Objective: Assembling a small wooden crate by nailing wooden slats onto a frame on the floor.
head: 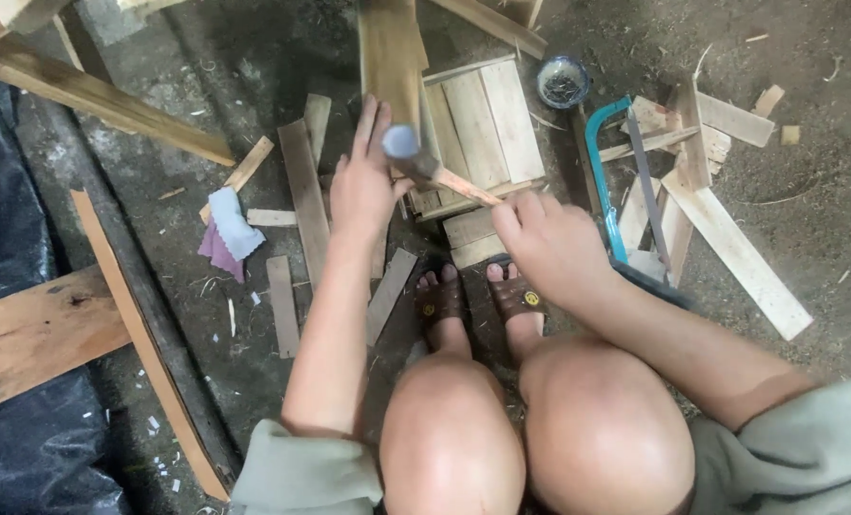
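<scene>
I squat on a dirt floor. My left hand [363,181] holds an upright wooden plank [390,57] against a small box of pale slats [478,124]. My right hand [549,243] grips the wooden handle of a hammer [435,172]; its grey metal head [399,141] is raised close to the plank, just right of my left fingers. The handle runs down and to the right into my fist.
A teal-framed hacksaw [602,181] lies to the right among pale boards [730,243]. A small round tin [563,81] sits at the back. Loose slats [303,195], folded sandpaper [227,229] and long planks [111,100] lie to the left. My sandalled feet [478,296] are below the box.
</scene>
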